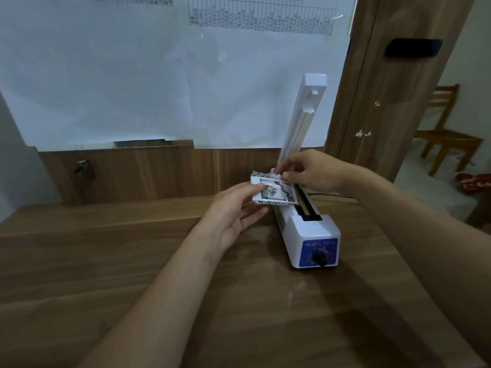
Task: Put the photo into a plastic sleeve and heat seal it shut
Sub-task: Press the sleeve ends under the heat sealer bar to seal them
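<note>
Photo (271,191): small glossy rectangle, white border, dark squiggle in the print. It sits in a clear crinkly plastic sleeve (261,174), film bunched at the far end. How far in the photo sits is unclear. Both are held above the counter (106,261), just left of the sealer, right edge over or touching the sealing strip; contact can't be told.

Heat sealer (305,227): white plastic box body, long and narrow, blue front panel with a black round dial (319,258). Black sealing strip along the top. Lid arm (300,120) is raised, nearly upright, tilted slightly right. Cord runs off to the right behind it.

Left hand (236,208): palm up, thumb pinching the photo's near-left corner from above, fingers loosely spread beneath.

Right hand (305,171): fingers curled, fingertips pinching the sleeve's far-right edge, just in front of the lid arm's base.

Counter is wood-grain laminate, matte, flat; wide bare surface left of and in front of the sealer. Wood panel wall behind, big white paper sheets (132,75) taped above it. Wooden chair (446,134) far right, well apart.
</note>
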Demonstrator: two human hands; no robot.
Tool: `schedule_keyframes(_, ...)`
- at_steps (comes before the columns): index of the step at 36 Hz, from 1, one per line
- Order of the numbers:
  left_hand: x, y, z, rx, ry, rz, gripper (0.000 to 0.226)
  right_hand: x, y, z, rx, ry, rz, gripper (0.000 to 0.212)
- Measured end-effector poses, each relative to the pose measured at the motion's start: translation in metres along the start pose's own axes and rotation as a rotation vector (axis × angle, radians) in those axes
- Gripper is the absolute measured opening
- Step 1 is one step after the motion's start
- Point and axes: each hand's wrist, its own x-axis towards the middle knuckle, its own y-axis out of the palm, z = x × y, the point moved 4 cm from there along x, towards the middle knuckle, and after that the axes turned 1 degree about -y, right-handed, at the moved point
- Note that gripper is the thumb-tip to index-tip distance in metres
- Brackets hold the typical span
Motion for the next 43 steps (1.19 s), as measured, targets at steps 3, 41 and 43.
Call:
schedule_keyframes(3,0.000,0.000,0.000,-0.008,-0.002,0.003,0.008,0.000,0.000,-0.002,-0.047,0.015,0.016,0.023)
schedule_keyframes(41,-0.008,0.009,-0.008,-0.021,0.097,0.157,0.021,-0.027,-0.025,0.017,0.169,-0.021,-0.075,0.011)
schedule_keyframes(43,-0.009,0.010,-0.009,-0.032,0.105,0.151,0.027,-0.028,-0.026,0.021,0.209,-0.027,-0.090,0.013)
